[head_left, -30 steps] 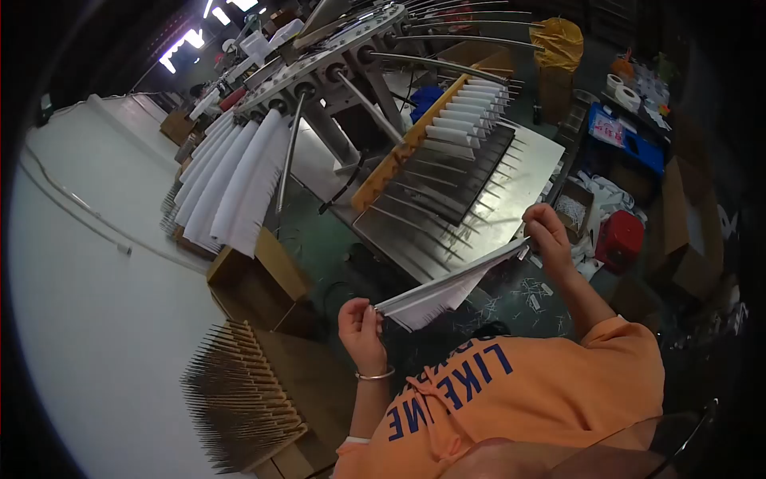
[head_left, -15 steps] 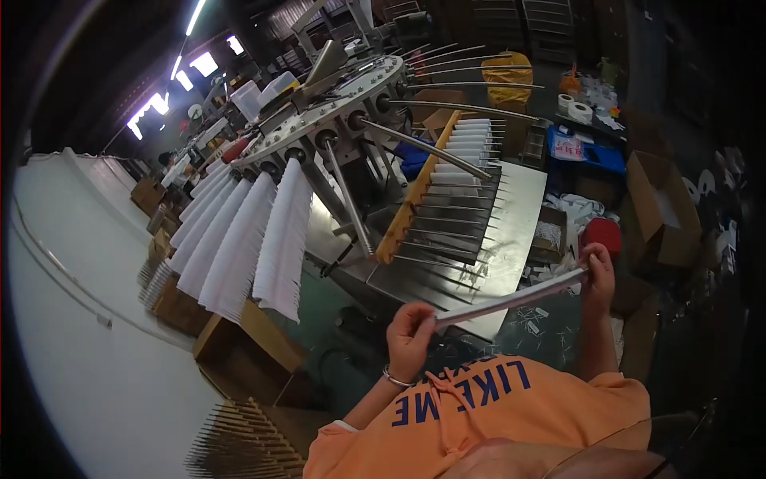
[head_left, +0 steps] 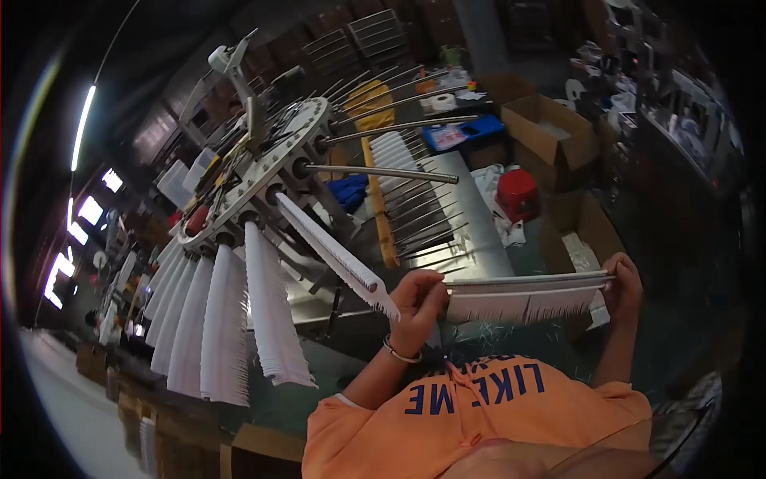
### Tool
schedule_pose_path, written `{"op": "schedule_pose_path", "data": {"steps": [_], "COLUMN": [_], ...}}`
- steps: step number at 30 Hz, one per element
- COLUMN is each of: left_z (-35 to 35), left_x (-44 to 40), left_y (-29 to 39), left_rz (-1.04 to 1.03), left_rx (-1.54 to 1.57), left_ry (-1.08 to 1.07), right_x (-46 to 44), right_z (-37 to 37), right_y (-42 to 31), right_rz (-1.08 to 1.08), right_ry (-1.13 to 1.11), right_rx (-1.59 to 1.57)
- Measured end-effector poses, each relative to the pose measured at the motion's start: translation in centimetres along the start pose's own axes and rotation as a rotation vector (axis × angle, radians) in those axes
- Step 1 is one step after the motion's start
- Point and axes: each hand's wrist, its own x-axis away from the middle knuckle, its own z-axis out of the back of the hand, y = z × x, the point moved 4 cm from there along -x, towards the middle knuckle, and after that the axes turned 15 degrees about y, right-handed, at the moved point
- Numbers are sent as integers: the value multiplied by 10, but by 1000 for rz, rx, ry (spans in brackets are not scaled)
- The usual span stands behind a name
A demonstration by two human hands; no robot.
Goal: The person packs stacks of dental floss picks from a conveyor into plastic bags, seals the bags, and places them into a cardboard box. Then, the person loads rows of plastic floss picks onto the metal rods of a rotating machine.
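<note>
Orange shirt (head_left: 479,411) nearest. White fringed sheet (head_left: 523,303) just beyond it, long axis crosswise, nearly level, fringe pointing toward shirt. Left hand (head_left: 416,307) pinched on one end, right hand (head_left: 624,289) on other; fingers cover both ends. Green floor (head_left: 495,339) beyond, white scraps scattered. Metal table (head_left: 484,227) farther, carrying yellow rack (head_left: 383,219) with thin rods. To left, round machine (head_left: 275,172), white sheets (head_left: 226,319) on its spokes. Cardboard box (head_left: 550,136) behind; far room dim, right side blurred, edges black.
</note>
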Motion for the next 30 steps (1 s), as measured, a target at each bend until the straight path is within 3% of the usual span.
{"op": "schedule_pose_path", "data": {"steps": [1,3,7,10,12,17,19,21,22,26,30], "left_z": [-4,-18,-43,-61,-64,-56,-48,-37,-30,-15,13], "left_x": [-9,-18,-29,-45,-58,-66,-67,-58,-47,1,25], "left_y": [5,38,75,94,95,90,90,81,72,51,34], "left_rz": [6,-818,-938,-1047,-1044,-1048,-933,-972,-892,-907,-871], "left_rx": [23,-448,-558,-474,-507,-551,-616,-562,-594,-676,-633], "left_ry": [-40,34,92,200,200,242,297,445,399,249,258], "right_x": [14,39,63,58,48,39,37,35,31,20,16], "right_z": [-2,-11,-24,-37,-36,-59,-84,-120,-135,-198,-243], "right_y": [-9,-29,-66,-88,-94,-101,-105,-98,-90,-61,-24], "right_rz": [32,93,269,307,411,363,338,376,365,444,503], "right_ry": [33,26,112,15,56,-31,-88,-115,-132,-184,-172], "right_rx": [8,5,-59,-140,-126,-100,-118,16,1,135,217]}}
